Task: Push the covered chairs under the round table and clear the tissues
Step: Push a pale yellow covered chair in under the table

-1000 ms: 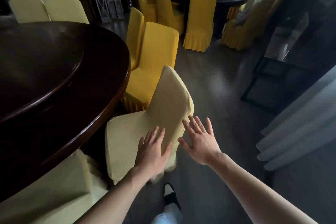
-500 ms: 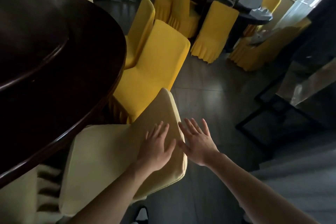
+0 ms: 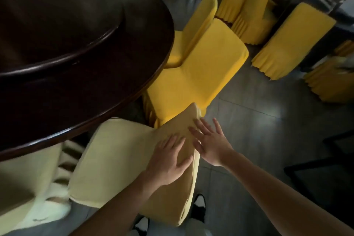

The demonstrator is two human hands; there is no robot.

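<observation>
A dark round wooden table fills the upper left. Right below me stands a pale-yellow covered chair, its seat partly under the table's rim. My left hand lies flat, fingers apart, on the top of its backrest. My right hand presses flat against the backrest's right edge, fingers spread. Beside it a bright-yellow covered chair stands at the table, with another yellow chair behind it. No tissues show on the visible part of the table.
Another pale covered chair sits at the lower left under the table. Several yellow chairs ring a second dark table at the upper right. A dark frame stands on the grey tiled floor at right. My shoes show below.
The pale chair has slid further toward the table with both hands staying flat on its backrest. My view has tipped down and moved closer.
</observation>
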